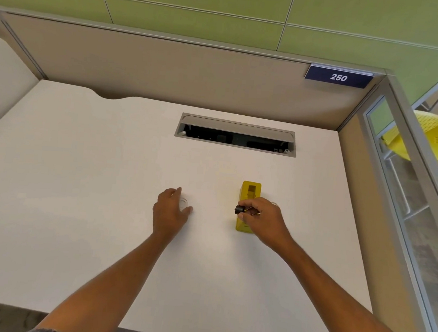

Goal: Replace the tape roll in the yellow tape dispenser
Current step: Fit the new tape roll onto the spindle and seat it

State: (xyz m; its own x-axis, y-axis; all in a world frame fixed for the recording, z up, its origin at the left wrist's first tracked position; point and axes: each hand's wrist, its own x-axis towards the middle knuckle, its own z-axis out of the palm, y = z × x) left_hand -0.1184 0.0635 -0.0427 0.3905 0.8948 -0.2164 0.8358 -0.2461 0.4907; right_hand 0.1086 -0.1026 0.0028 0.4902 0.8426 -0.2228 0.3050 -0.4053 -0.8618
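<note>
The tape dispenser (249, 194) stands on the table (80, 181), right of centre. A clear tape roll (184, 203) lies to its left, mid-table. Behind both, toward the far edge, a cable tray (236, 135) is set into the table.

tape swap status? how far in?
Done: the yellow dispenser sits with its roll bay open and empty. In hand: the right hand pinches a small black spindle over the dispenser; the left hand reaches a clear tape roll on the white desk. Left: spindle into roll, seat both in the bay.
</note>
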